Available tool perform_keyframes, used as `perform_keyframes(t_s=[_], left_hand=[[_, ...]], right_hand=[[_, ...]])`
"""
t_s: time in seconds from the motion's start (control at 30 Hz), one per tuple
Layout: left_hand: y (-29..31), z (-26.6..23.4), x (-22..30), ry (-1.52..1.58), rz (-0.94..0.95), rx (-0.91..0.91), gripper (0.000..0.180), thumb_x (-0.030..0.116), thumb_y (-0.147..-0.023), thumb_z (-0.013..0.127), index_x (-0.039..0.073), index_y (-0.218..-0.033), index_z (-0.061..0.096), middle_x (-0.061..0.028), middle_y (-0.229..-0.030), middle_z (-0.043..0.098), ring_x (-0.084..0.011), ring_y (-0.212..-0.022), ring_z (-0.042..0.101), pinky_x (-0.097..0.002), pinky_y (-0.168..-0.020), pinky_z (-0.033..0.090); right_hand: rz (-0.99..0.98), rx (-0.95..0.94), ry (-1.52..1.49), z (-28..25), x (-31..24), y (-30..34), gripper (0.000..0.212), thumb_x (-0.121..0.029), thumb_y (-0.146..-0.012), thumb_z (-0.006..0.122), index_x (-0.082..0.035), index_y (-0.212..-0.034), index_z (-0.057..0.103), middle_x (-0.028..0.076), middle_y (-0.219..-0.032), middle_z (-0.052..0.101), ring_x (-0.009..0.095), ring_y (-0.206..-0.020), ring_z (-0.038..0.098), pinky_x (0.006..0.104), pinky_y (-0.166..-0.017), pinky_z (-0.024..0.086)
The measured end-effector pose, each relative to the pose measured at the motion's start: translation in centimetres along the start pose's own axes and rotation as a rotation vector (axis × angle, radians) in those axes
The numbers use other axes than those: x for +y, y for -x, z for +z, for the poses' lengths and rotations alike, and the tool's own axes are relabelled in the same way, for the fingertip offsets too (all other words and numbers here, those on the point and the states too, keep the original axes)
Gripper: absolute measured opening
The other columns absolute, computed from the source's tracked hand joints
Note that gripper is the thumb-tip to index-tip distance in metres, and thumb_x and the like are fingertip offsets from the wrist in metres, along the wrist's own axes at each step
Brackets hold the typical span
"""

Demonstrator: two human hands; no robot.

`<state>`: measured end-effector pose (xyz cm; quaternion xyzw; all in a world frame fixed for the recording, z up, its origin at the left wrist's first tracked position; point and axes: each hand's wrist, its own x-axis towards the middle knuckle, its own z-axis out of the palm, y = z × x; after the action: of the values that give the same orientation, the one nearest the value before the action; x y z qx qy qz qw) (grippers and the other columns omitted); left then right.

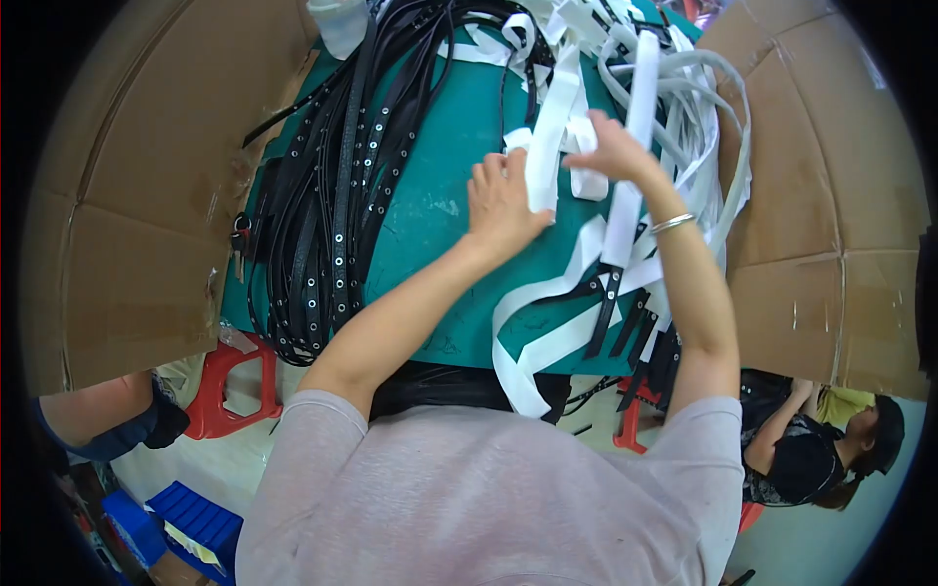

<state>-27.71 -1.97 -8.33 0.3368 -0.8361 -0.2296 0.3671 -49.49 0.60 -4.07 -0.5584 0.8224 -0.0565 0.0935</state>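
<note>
My left hand point(503, 203) lies on the green mat, fingers apart, its thumb against the lower end of a wide white strip point(553, 127). A small white piece shows by its fingertips. My right hand point(618, 151), with a silver bangle at the wrist, hovers just right of that strip. Its thumb and fingers are spread, and nothing shows between them. Beneath it lies a folded white strip point(589, 182). To its right, a long white-wrapped band point(623, 220) ends in a black eyeleted strap point(606, 311) toward me.
Black straps with metal eyelets point(337, 195) lie bundled on the left of the green mat point(430, 244). Pale strips point(723, 176) heap at the right. A translucent cup point(340, 27) stands far left. Cardboard walls point(147, 264) flank both sides. Another person point(806, 449) sits right.
</note>
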Motion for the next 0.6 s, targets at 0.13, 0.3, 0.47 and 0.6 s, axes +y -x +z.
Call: perform_keyframes(t_s=[0.13, 0.3, 0.47, 0.6], left_hand=[[-0.8, -2.1, -4.8, 0.094, -0.125, -0.230, 0.038, 0.011, -0.071, 0.067, 0.007, -0.107, 0.054, -0.0209, -0.090, 0.064, -0.0384, -0.083, 0.061, -0.0457, -0.073, 0.048], [-3.5, -8.9, -9.9, -0.234, 0.130, 0.204, 0.033, 0.005, -0.073, 0.067, 0.001, -0.103, 0.054, -0.0189, -0.100, 0.054, -0.0345, -0.092, 0.052, -0.0394, -0.080, 0.041], [1.1, -9.7, -6.5, 0.623, -0.642, -0.739, 0.037, 0.036, -0.086, 0.061, 0.001, -0.098, 0.061, -0.0135, -0.090, 0.063, -0.0207, -0.080, 0.060, -0.0339, -0.068, 0.047], [5.6, -12.2, -5.2, 1.318, -0.843, -0.950, 0.036, 0.031, -0.090, 0.058, -0.001, -0.105, 0.059, -0.0083, -0.090, 0.064, -0.0142, -0.078, 0.062, -0.0236, -0.067, 0.050]], right_hand=[[-0.068, 0.125, 0.003, 1.5, -3.4, 5.7, 0.074, -0.021, -0.065, 0.076, 0.000, -0.127, 0.043, 0.022, -0.125, 0.049, 0.037, -0.121, 0.042, 0.0394, -0.100, 0.037], [-0.568, -0.281, -0.036, 0.7, -6.6, 14.0, 0.039, -0.006, -0.066, 0.068, -0.007, -0.105, 0.061, 0.012, -0.114, 0.056, 0.032, -0.110, 0.048, 0.0416, -0.096, 0.037], [-0.667, 0.152, -0.081, 3.9, -11.9, 15.7, 0.019, -0.004, -0.064, 0.061, -0.004, -0.083, 0.065, 0.009, -0.101, 0.063, 0.026, -0.097, 0.056, 0.0344, -0.079, 0.049], [-1.071, 0.433, -0.295, 4.2, -19.7, 17.3, 0.026, -0.004, -0.062, 0.061, 0.002, -0.088, 0.063, 0.013, -0.100, 0.063, 0.028, -0.092, 0.060, 0.0349, -0.077, 0.052]])
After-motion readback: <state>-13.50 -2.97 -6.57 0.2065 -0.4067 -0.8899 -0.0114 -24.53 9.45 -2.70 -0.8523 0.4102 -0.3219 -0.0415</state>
